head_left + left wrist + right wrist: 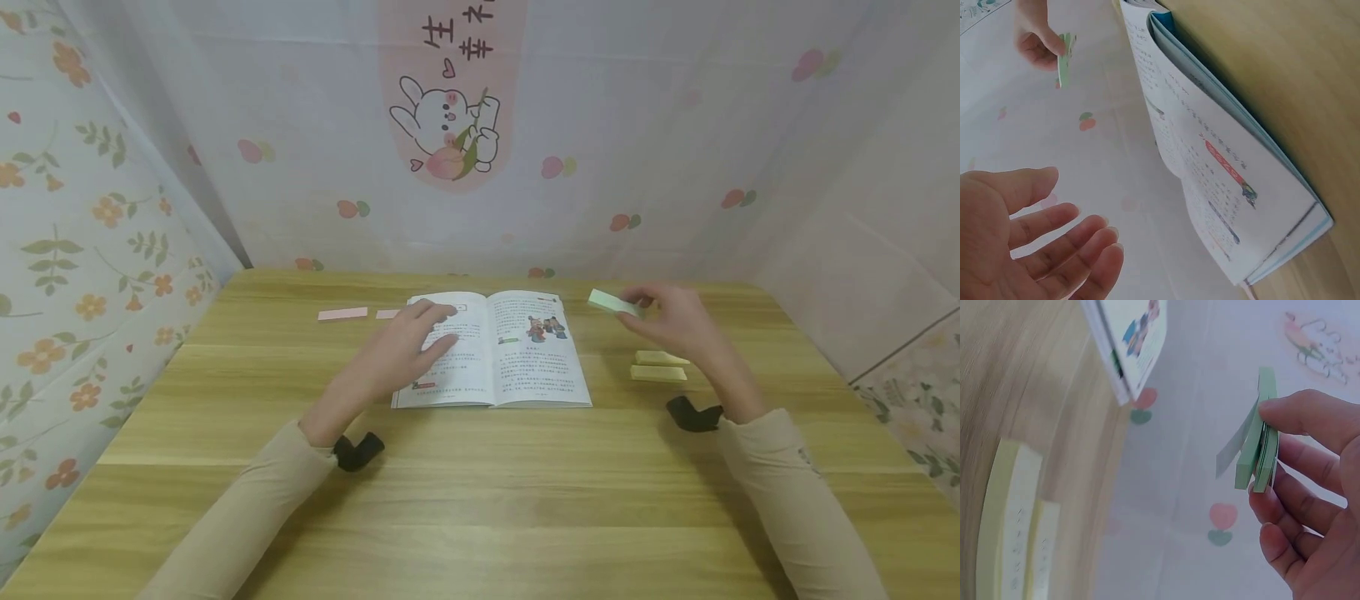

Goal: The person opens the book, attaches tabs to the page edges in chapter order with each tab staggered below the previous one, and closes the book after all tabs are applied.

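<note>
An open book (536, 367) lies on the wooden table, with printed text on both pages and coloured figures on the right one. Over its left page is my left hand (408, 346), fingers spread and nothing held; the left wrist view shows the palm (985, 244) apart from the paper. My right hand (671, 321) pinches a pad of light green sticky notes (611, 303) between thumb and fingers, right of the book. In the right wrist view one thin leaf (1235, 447) sticks out from the green pad (1266, 419).
Two yellow sticky note pads (658, 372) lie on the table below my right hand. Left of the book is a pink strip (342, 314), and a second pink strip (387, 314) shows at the left page's edge. A printed curtain (637, 125) hangs behind the table.
</note>
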The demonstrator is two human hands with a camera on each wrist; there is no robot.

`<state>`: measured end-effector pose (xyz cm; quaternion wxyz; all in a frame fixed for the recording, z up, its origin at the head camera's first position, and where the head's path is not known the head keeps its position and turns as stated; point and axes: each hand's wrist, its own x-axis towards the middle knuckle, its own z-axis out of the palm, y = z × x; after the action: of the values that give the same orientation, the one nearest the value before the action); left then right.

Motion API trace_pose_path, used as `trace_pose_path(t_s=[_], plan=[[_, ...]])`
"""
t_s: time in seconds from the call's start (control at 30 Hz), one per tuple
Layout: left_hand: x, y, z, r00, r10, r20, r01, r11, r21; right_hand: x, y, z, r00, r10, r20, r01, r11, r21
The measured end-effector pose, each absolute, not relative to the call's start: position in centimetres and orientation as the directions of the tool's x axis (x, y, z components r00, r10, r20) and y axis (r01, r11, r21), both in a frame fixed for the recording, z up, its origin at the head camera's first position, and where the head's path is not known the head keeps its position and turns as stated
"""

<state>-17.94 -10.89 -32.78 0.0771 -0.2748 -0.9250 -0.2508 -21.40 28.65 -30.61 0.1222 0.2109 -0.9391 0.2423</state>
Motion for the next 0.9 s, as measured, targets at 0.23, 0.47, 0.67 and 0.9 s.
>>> trace_pose_path(t_s=[0.23,0.47,0.67,0.9], plan=[[-17.6,-10.1,-32.1,-0.832,0.483,0.273,0.554,0.699,0.452,-20.8,27.1,-30.0,-0.833,-0.402,0.380,-0.533,0.765,-0.361],[-17.2,-9.4,-31.6,-0.819,0.498,0.287,0.573,0.676,0.462,-20.1,25.8,-29.5,-0.813,-0.445,0.375,-0.571,0.737,-0.361],[-17.3,-8.7,-31.3,-0.800,0.518,0.303,0.598,0.643,0.479,-19.5,24.8,-29.2,-0.780,-0.488,0.392,-0.616,0.707,-0.347],[-17.5,-7.9,-31.4,-0.759,0.545,0.356,0.650,0.598,0.469,-18.9,23.4,-28.9,-0.743,-0.518,0.423,-0.660,0.671,-0.337]])
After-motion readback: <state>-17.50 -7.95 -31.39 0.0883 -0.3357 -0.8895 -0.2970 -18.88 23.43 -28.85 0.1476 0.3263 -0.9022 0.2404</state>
